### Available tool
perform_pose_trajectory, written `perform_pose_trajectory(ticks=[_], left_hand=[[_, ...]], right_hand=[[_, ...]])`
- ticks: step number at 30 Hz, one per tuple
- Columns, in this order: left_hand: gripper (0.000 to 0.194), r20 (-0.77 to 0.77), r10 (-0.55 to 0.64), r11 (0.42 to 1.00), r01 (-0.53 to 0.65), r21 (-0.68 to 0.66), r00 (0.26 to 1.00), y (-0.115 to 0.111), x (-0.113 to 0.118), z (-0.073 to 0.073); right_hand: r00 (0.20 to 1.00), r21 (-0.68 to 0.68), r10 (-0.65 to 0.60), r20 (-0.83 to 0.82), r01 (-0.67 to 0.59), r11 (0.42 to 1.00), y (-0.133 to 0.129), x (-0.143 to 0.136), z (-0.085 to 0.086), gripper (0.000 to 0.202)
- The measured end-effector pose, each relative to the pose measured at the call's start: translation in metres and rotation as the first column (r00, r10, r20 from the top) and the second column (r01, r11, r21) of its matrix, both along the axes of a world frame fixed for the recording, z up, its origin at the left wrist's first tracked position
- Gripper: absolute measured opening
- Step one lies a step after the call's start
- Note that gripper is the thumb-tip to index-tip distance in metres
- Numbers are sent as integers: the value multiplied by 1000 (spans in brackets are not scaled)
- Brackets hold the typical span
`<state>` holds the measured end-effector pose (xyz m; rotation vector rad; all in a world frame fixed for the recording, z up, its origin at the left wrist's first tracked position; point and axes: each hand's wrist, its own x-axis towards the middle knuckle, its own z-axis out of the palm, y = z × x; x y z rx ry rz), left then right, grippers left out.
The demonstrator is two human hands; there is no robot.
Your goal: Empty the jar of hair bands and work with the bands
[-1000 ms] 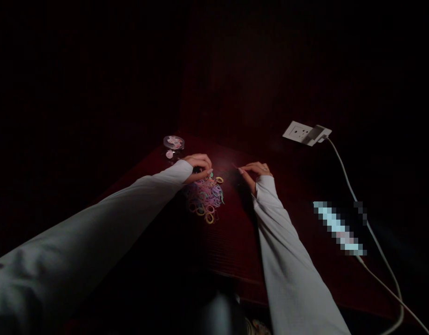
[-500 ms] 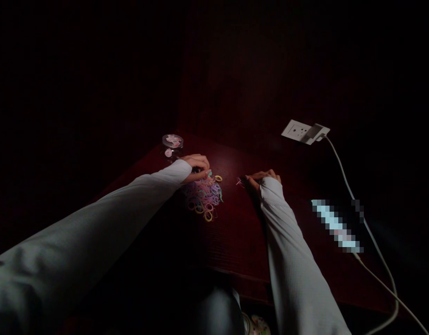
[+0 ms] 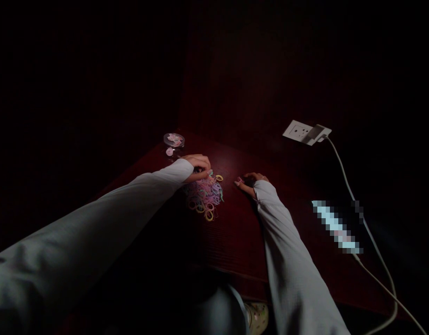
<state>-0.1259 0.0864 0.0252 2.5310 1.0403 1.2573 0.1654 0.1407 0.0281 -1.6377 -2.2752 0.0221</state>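
Note:
A pile of pastel hair ties (image 3: 204, 193), thin loops in pink, purple and mint with a few thicker yellow rings, lies on the dark red table. My left hand (image 3: 197, 164) rests at the pile's far left side, fingers curled toward the thumb. A mint-green hair tie (image 3: 210, 172) shows at its thumb tip; the grip is partly hidden. To the right of the pile, my right hand (image 3: 253, 180) lies low on the table with thumb and fingers apart. A small pink hair tie (image 3: 240, 180) lies beside its thumb.
A clear round container (image 3: 174, 140) with pink-and-white labels stands behind my left hand. On the right, a wall socket (image 3: 298, 132) holds a charger with a white cable (image 3: 343, 172). A blurred-out bright device (image 3: 336, 228) lies on the table. The table's front edge (image 3: 238, 275) is close to me.
My right hand has turned and shifted slightly left; its thumb and fingers have spread from a pinch around the pink hair tie. My left hand has hardly moved.

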Motion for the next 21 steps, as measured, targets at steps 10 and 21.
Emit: perform_pose_trajectory(ticks=[10, 21], left_hand=[[32, -25, -10, 997, 8, -71, 1000, -4, -1, 5], [32, -50, -5, 998, 3, -56, 999, -6, -3, 9]], right_hand=[[991, 12, 127, -40, -127, 992, 19, 11, -12, 29], [984, 204, 35, -175, 2, 979, 11, 10, 2, 31]])
